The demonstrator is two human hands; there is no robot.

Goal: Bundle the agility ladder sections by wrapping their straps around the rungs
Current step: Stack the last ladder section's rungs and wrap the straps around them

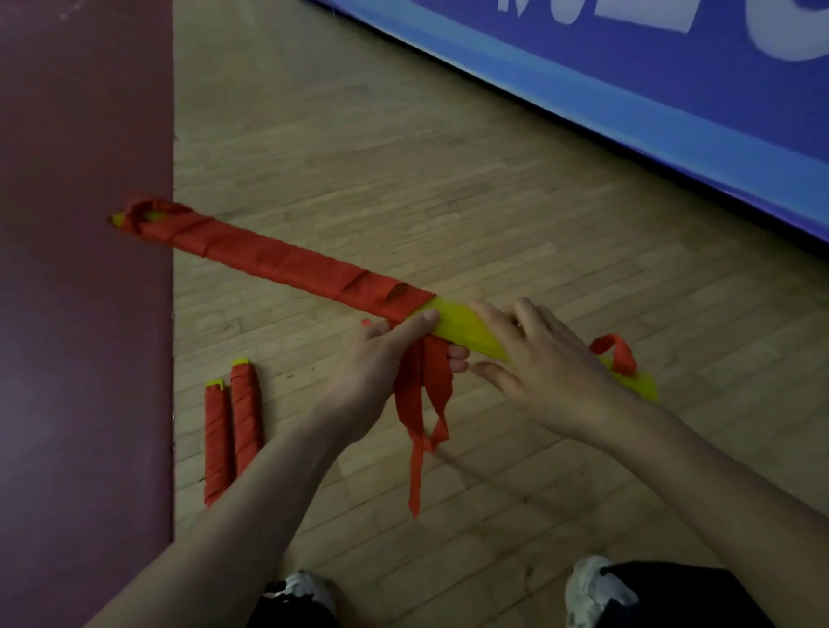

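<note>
Wrapping is half done: the yellow rungs (462, 328) lie across the wooden floor (394, 179), bound at far left. The left hand (381, 364) curls round rungs and red strap (410, 401); the right hand (546, 359) presses bare yellow, fingers spread. Next, wind the loose tails rightward (2 finished bundles (230, 432) lie near left).

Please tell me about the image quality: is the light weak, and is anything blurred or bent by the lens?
Head view: light dim and flat, no glare; the strap ends below the left hand, which grips the rungs, are motion-smeared; the right hand is fairly sharp; the banner bows slightly at its edge, as wide lenses give.
</note>
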